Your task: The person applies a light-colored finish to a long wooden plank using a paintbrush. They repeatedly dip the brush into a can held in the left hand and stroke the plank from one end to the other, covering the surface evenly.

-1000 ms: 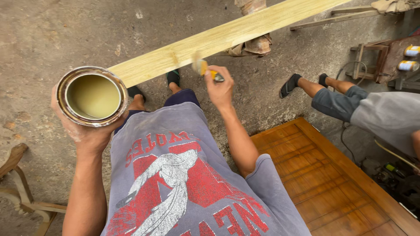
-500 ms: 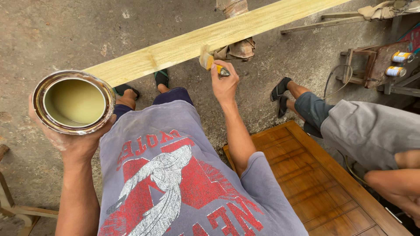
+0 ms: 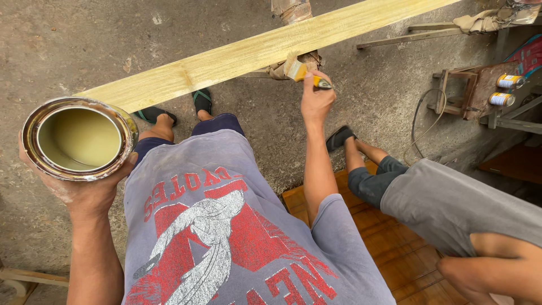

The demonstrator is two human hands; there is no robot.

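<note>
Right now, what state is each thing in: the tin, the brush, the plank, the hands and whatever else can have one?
Round metal tin: open, holding pale yellowish liquid, not full.
Left hand: cupped under the tin, smeared pale.
Yellow-handled paintbrush: bristles against the plank's edge.
Right hand: closed on the brush handle.
Long pale wooden plank: raised off the ground, yellowish.
Two small cans: lying sideways on a wooden stand.

The long pale plank (image 3: pixel 265 53) runs out past the top right edge, its far end unseen. The co-worker (image 3: pixel 451 209) at right is cut off by the frame, showing only legs, back and an arm. The brush (image 3: pixel 302 72) handle is buried in the right hand (image 3: pixel 317 100).
</note>
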